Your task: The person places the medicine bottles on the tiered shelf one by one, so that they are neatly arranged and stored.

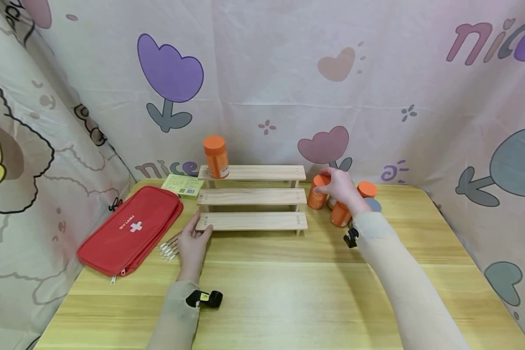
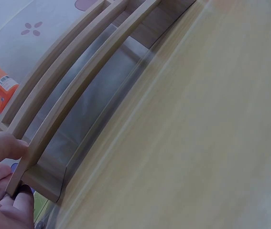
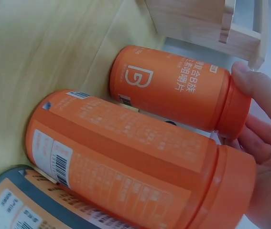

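A three-tier light wooden shelf (image 1: 251, 221) stands in the middle of the table. My left hand (image 1: 191, 249) holds the left end of its lowest board, with the thumb on the front edge in the left wrist view. To the right of the shelf, my right hand (image 1: 342, 188) grips the orange lid (image 3: 235, 109) of an orange pill bottle (image 3: 166, 88), which stands upright beside the shelf. Another orange bottle (image 3: 116, 157) and one with a grey band (image 3: 44, 202) are close by, partly hidden by the right arm in the head view. One orange bottle (image 1: 216, 158) sits on the top tier's left end.
Left of the shelf lies a red first aid pouch (image 1: 133, 231). A yellow-green packet (image 1: 182, 185) is behind it, and several cotton swabs (image 1: 169, 249) lie beside my left hand. A patterned curtain (image 1: 253, 73) hangs behind the wooden table (image 1: 271, 296).
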The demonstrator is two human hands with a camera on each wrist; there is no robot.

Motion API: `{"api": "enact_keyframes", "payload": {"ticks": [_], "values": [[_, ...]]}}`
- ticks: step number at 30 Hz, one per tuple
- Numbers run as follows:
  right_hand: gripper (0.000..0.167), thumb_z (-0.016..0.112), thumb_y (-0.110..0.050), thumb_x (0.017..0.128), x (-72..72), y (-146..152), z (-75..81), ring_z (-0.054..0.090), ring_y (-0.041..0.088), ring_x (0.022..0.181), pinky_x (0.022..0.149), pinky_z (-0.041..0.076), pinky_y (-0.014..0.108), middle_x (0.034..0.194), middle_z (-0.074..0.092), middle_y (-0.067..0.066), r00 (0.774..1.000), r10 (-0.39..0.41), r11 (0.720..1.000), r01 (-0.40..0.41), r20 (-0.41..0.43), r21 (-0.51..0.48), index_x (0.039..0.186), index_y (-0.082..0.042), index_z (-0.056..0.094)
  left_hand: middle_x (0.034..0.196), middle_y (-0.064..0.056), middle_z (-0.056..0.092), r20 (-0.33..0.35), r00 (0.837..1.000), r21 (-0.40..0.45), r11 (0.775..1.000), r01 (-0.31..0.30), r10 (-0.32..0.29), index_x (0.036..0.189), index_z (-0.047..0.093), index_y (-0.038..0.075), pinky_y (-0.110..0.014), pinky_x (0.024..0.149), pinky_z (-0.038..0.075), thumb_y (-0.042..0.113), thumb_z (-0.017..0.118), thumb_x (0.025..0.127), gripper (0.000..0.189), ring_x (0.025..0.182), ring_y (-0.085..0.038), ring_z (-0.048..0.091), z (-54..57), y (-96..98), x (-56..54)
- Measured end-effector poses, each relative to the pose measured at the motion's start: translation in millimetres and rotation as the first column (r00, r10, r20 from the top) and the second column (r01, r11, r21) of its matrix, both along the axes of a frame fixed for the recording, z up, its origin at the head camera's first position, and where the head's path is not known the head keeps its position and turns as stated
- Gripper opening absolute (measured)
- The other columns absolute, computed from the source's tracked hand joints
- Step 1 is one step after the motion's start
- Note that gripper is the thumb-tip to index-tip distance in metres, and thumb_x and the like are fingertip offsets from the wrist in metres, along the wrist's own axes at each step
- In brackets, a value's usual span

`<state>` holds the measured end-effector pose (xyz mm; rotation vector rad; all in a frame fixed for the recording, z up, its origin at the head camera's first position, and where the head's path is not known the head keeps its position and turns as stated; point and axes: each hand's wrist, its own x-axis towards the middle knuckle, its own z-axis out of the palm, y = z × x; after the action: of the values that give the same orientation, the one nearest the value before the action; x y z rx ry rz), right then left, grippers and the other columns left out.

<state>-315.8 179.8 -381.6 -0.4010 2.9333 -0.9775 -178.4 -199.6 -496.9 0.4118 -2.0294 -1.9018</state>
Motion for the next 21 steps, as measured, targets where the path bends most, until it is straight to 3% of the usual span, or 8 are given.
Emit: {"api": "enact_keyframes", "payload": {"ticks": [7, 16, 21], "values": [[0.060, 0.078, -0.019, 0.081, 5.1, -2, 13.3, 0.050, 0.033, 0.110, 0.093, 0.043, 0.046, 0.127, 0.056, 0.019, 0.996, 0.000, 1.000, 0.003, -0.086, 0.026, 0.131, 0.002, 0.053, 0.148, 0.001, 0.039, -0.003, 1.000, -0.011, 1.000, -0.008, 0.007, 0.142, 0.047, 0.011, -0.035, 0.109, 0.032, 0.015, 0.070, 0.089, 0.059, 0.136, -0.014, 0.032, 0.1, 0.4, 0.9], [0.057, 0.078, -0.018, 0.080, 15.5, -11, 52.4, 0.045, 0.039, 0.113, 0.098, 0.034, 0.049, 0.125, 0.057, 0.021, 0.969, -0.020, 0.999, 0.027, -0.247, 0.025, 0.128, 0.005, 0.056, 0.149, -0.002, 0.037, 0.019, 1.000, 0.034, 0.999, 0.014, -0.015, 0.143, 0.045, 0.009, -0.037, 0.110, 0.029, 0.011, 0.069, 0.088, 0.059, 0.137, -0.018, 0.029, 1.9, -2.2, 0.4], [0.055, 0.078, -0.019, 0.079, 19.3, -20, 73.9, 0.046, 0.036, 0.110, 0.093, 0.037, 0.048, 0.122, 0.059, 0.019, 0.947, -0.012, 1.000, 0.019, -0.322, 0.017, 0.126, 0.004, 0.057, 0.148, 0.000, 0.038, 0.014, 1.000, 0.021, 1.000, 0.007, -0.007, 0.142, 0.046, 0.011, -0.036, 0.109, 0.030, 0.013, 0.070, 0.088, 0.059, 0.137, -0.015, 0.030, 1.9, -1.2, -0.2]]}}
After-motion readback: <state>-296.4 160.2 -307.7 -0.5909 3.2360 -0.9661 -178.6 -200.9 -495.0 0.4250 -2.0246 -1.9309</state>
